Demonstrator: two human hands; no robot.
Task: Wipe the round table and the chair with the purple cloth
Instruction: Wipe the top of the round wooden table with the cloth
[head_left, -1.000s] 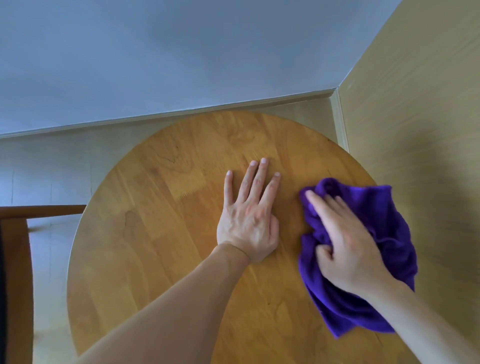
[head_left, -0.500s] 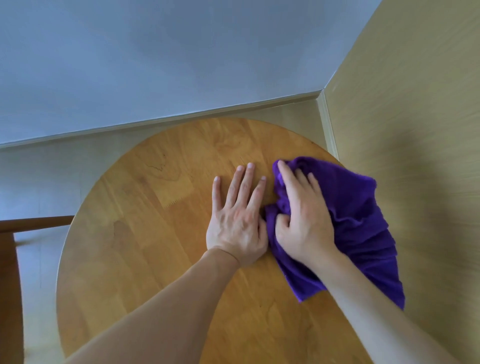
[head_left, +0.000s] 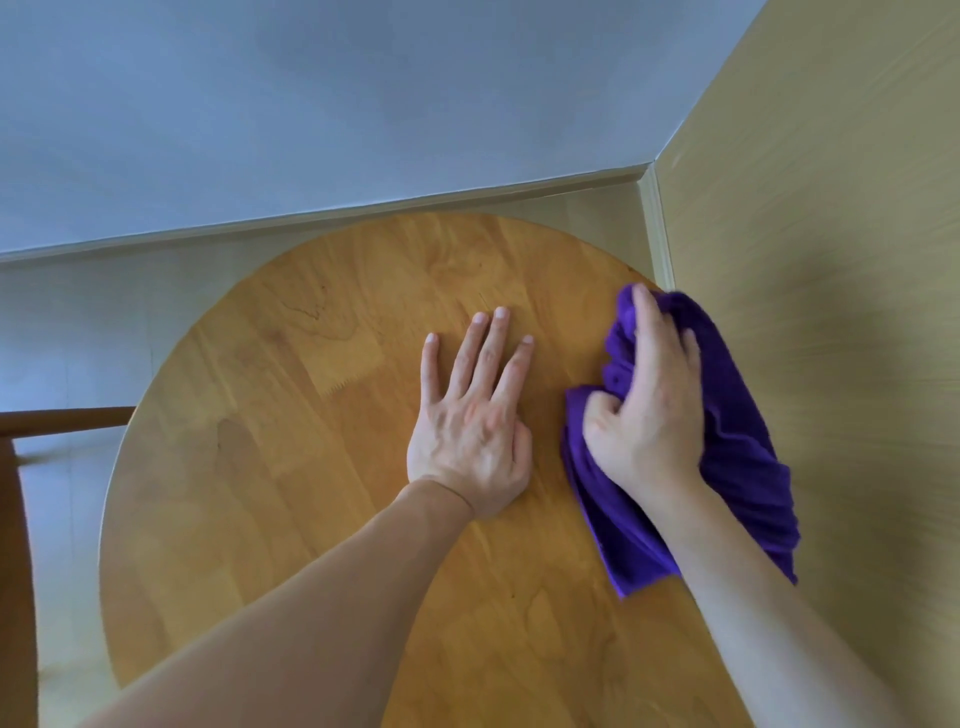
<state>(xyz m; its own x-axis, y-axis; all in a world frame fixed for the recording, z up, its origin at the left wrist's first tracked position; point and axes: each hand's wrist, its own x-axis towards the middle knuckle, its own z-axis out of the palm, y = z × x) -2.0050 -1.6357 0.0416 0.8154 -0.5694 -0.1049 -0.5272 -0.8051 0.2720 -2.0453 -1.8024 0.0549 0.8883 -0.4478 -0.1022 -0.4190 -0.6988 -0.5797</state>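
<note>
Two hands lay on the round wooden bench (head_left: 291, 467), and only one of them did the wiping. The right hand (head_left: 644, 405) sat on top of the purple cloth (head_left: 737, 467), its fingers curled into the bunched fabric and its thumb tucked into a fold on the inner side, so the cloth was gripped and pressed down rather than merely covered. That cloth lay directly under the hand and trailed back toward the person along the forearm, its long axis running roughly from the far fingertips to the near wrist, with the outer folds hanging past the bench's rim on the side away from the other hand.

Just beside it, apart by a strip of bare wood, the left hand (head_left: 472, 415) rested flat with fingers straight and slightly spread, holding nothing (it looked like a brace to steady the bench).

Most of the bare surface stretched beyond the left hand, on the side away from the cloth, so the coming stroke would likely have to travel that way, and the flat hand stood squarely in its path. Farther out on that same side, past the bench's edge, part of the chair (head_left: 21, 519) showed, untouched.
</note>
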